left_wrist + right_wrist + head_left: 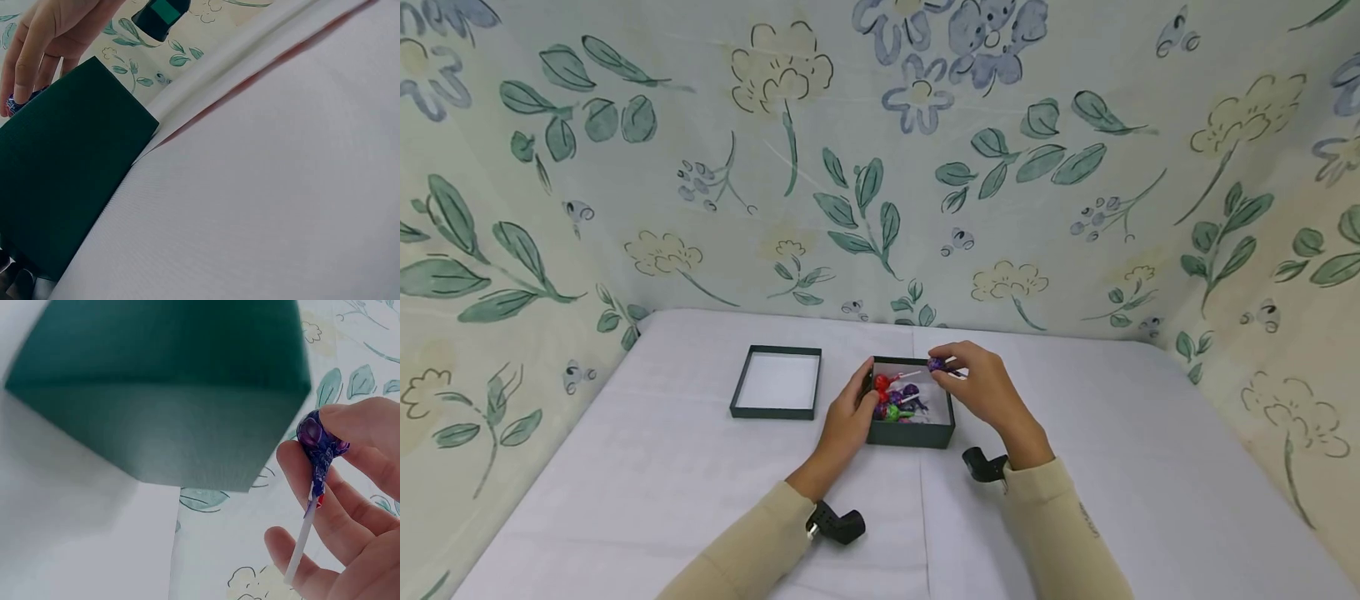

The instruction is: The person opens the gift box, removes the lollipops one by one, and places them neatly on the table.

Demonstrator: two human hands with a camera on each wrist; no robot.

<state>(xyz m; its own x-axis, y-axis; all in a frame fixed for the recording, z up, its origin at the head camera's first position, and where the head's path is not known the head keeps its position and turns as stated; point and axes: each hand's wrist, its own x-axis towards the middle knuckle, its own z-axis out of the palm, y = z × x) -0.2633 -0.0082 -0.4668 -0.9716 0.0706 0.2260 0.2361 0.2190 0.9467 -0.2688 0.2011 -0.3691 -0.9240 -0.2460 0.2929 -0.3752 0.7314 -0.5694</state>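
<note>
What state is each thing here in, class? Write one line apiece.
Box: open, partly filled
Lid: off, lying left of the box
Held lollipop: wrapped
Other lollipops: inside the box
Left hand: gripping the box
Right hand: pinching the held lollipop

Open cloth [904, 492] between the wrist cameras [842, 525] reaches the box [910, 435], whose left side the left hand [848, 410] blocks.

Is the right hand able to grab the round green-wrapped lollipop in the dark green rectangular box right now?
Probably not yet: the right hand pinches a purple-wrapped lollipop. Otherwise the way looks free, with the green-wrapped lollipop uncovered in the open box.
</note>
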